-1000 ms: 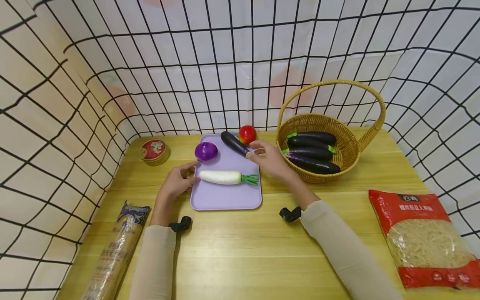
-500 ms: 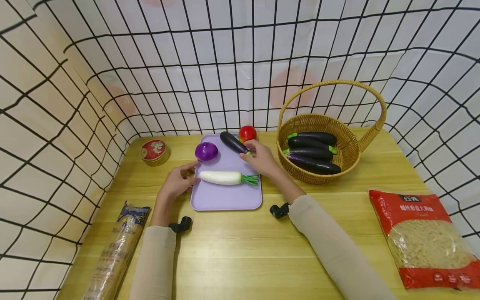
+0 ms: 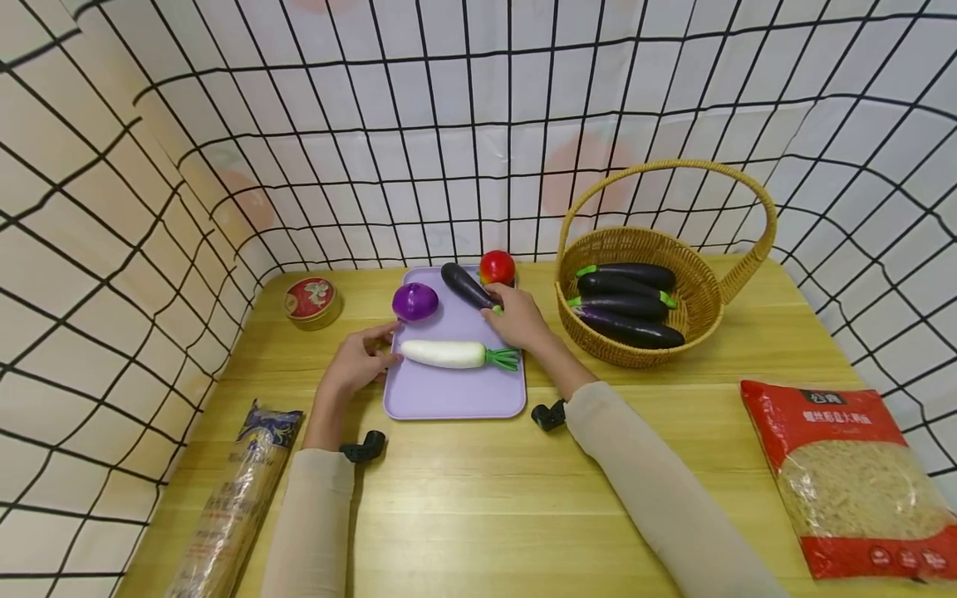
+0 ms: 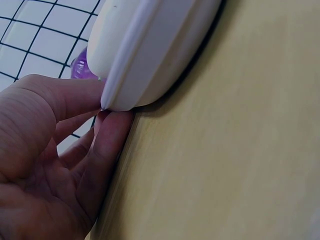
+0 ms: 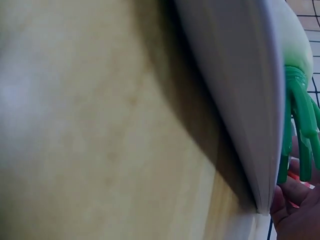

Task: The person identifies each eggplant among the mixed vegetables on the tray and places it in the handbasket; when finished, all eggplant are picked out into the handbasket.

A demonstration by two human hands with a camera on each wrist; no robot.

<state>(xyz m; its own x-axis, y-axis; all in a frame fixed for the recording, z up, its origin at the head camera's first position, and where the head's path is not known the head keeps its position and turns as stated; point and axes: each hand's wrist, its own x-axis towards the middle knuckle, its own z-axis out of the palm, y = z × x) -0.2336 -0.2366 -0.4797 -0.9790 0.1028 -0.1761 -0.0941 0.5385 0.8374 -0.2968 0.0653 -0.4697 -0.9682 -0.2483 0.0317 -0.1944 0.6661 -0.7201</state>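
A lilac tray (image 3: 454, 399) holds a white radish (image 3: 443, 354) with green leaves, a purple onion-like vegetable (image 3: 414, 301), a dark eggplant (image 3: 462, 284) and a red fruit (image 3: 497, 267) at the back right corner. My left hand (image 3: 360, 360) pinches the tray's left rim; in the left wrist view the thumb and a finger (image 4: 107, 145) meet at its edge. With thumb and fingers my right hand (image 3: 519, 320) pinches the green stem end of the eggplant, which lies slantwise on the tray. In the right wrist view, the radish leaves (image 5: 302, 115) and tray wall partly hide that hand.
A wicker basket (image 3: 641, 357) with a tall handle and several eggplants stands right of the tray. A round red-lidded tin (image 3: 311, 301) sits back left. Bagged noodles (image 3: 238, 498) lie front left, a red pasta bag (image 3: 852, 477) front right. Grid-patterned cloth encloses the table.
My right hand has moved left and closed its thumb and fingers on the eggplant's stem end. My left hand stays at the tray's rim. The view has shifted slightly.
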